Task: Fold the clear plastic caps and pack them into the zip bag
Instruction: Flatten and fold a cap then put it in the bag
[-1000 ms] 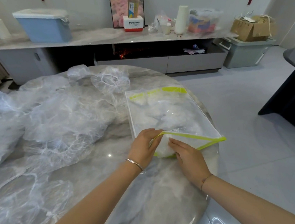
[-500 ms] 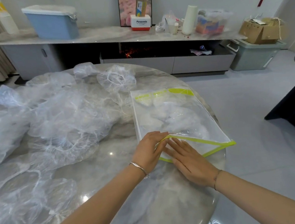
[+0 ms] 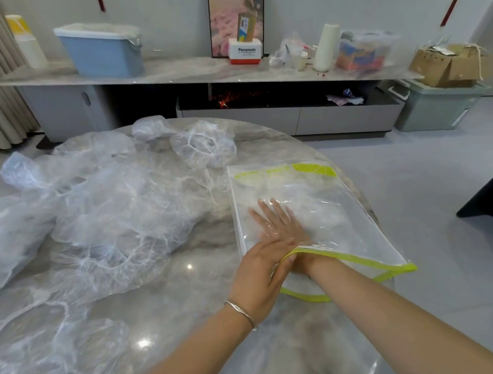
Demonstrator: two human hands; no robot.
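A clear zip bag (image 3: pixel 330 209) with a lime-green rim lies on the right side of the round marble table (image 3: pixel 189 296), its mouth facing me. Folded clear plastic caps show faintly inside it. My right hand (image 3: pixel 275 223) is deep inside the bag up to the wrist, fingers straight and flat on the contents. My left hand (image 3: pixel 261 272) pinches the upper green edge of the bag's mouth and holds it lifted. A heap of loose clear plastic caps (image 3: pixel 99 217) covers the left half of the table, with one single cap (image 3: pixel 202 144) at the far side.
The table's edge curves close to the bag on the right, with grey floor beyond. A long low cabinet (image 3: pixel 229 72) behind carries a blue bin (image 3: pixel 102 50), a white box and clutter. A green crate (image 3: pixel 437 104) with a cardboard box stands at the far right.
My right hand has slid from the bag's mouth far into the bag and now lies flat inside. My left hand still holds the mouth's upper edge up. The camera tilted upward slightly.
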